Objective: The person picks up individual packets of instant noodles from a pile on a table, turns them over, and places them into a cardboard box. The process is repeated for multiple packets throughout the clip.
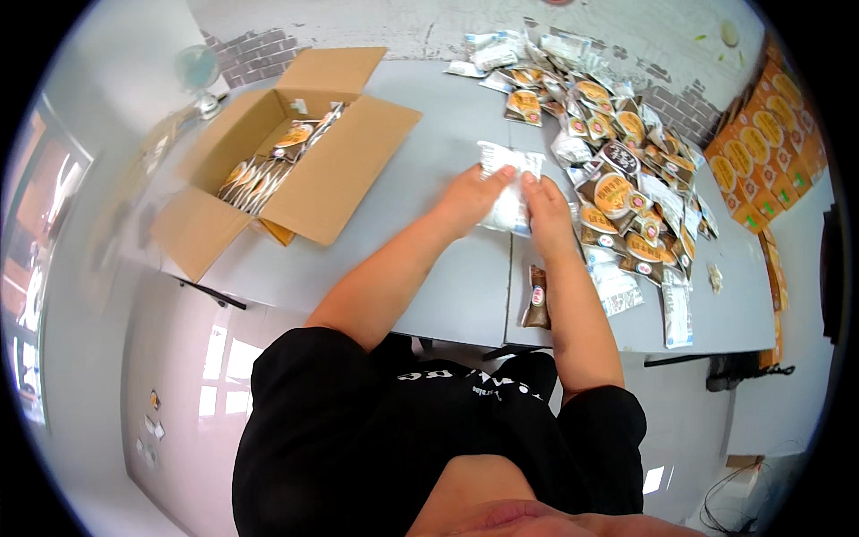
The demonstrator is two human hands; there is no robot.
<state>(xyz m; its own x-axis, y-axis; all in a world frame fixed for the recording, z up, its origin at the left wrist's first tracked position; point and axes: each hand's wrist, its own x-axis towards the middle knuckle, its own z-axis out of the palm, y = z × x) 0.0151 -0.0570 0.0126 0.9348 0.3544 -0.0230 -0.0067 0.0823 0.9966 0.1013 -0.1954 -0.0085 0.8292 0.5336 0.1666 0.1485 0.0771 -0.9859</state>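
Note:
Between my two hands, above the middle of the table, is a white-backed sachet point(507, 204) with fine print. My left hand point(469, 199) grips its left side, thumb on top. On its right side my right hand point(547, 210) holds on, thumb also on top. To the left stands an open cardboard box point(344, 170), flaps spread, with a row of brown-and-orange sachets point(253, 183) packed upright in it. A large heap of loose sachets point(613, 192) lies right of my hands, some face up, others showing white backs. One brown sachet point(537, 300) lies by my right forearm.
The grey table point(429, 295) has a seam near my hands. Orange printed cartons point(761, 143) are stacked at the right end. A small fan point(199, 72) stands behind the box. A few scraps point(154, 428) lie on the floor at the left.

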